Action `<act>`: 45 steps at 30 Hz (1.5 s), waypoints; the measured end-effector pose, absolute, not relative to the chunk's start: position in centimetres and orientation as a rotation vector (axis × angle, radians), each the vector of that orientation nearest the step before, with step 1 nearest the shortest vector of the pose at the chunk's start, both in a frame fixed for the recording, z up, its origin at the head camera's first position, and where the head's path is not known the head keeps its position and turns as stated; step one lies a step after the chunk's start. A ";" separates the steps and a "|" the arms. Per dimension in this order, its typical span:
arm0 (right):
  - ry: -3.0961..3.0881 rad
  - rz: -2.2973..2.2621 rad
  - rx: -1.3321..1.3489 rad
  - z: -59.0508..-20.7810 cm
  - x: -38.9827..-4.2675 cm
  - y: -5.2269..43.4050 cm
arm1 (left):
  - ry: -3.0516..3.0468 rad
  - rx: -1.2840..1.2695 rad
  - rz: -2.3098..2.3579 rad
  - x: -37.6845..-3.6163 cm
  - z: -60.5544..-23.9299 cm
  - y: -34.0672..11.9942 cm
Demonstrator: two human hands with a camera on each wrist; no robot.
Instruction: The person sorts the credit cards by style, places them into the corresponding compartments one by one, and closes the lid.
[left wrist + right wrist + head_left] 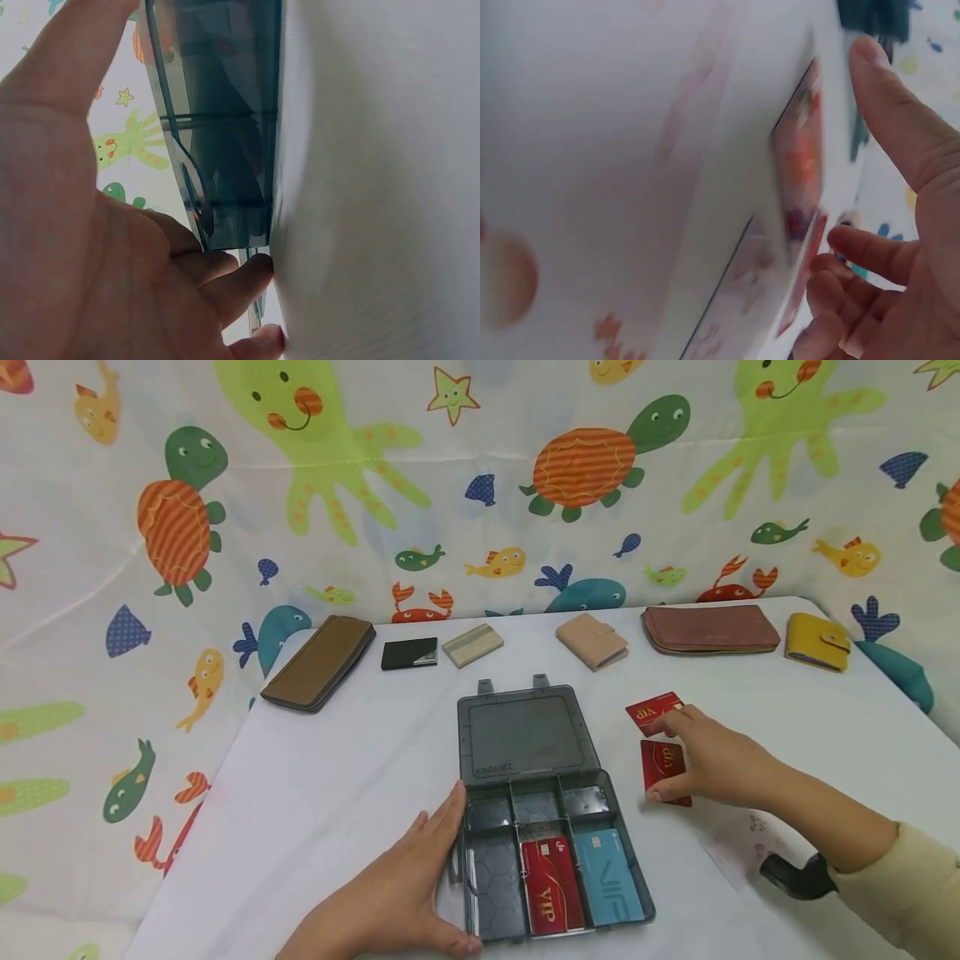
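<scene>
An open grey plastic compartment box (540,810) lies mid-worktop (337,777). The left hand (397,893) rests flat against its left wall, fingers straight, gripping nothing. The right hand (712,760) lies well right of the box, its relaxed fingers touching two red VIP cards (660,752) on the worktop.

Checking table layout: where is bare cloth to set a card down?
Bare cloth lies left of the open grey plastic organiser box, below the long brown wallet. Crowded by the right hand, over two red VIP cards.
</scene>
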State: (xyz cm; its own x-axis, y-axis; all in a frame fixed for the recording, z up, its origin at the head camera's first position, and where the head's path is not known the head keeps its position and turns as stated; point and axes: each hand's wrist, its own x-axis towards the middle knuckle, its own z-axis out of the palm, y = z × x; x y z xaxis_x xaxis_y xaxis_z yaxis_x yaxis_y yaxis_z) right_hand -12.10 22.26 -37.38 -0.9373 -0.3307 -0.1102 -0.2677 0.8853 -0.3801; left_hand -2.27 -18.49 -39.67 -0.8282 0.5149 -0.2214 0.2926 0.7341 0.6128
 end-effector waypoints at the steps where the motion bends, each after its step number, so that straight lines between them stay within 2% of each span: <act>1: 2.866 -0.545 -0.460 -37.7 -12.4 22.7 | 2.558 0.621 0.816 -2.3 -39.7 -18.5; 14: 2.787 -0.568 -0.357 -38.0 -13.4 23.6 | 2.557 0.625 0.840 -2.1 -39.8 -18.5; 29: 2.480 -1.158 -0.177 -36.8 -13.9 24.7 | 2.565 0.624 0.828 -2.2 -39.6 -18.5; 34: 2.454 -1.197 -0.096 -36.7 -13.7 23.9 | 2.572 0.627 0.817 -2.3 -39.6 -18.5; 45: 2.393 -1.300 -0.162 -35.6 -12.4 19.9 | 2.561 0.621 0.809 -2.3 -39.6 -18.6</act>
